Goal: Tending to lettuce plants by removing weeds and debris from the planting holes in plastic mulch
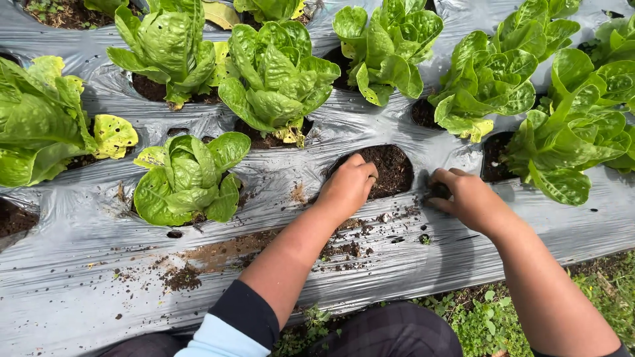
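Left hand [348, 186] digs in soil-filled planting hole [391, 166]; right hand [463, 197] beside.

No packages, labels, signs, screens apparent

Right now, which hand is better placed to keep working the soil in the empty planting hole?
Left. The left hand is already at the hole, fingers in its soil; the right hand rests outside it on the plastic sheet.
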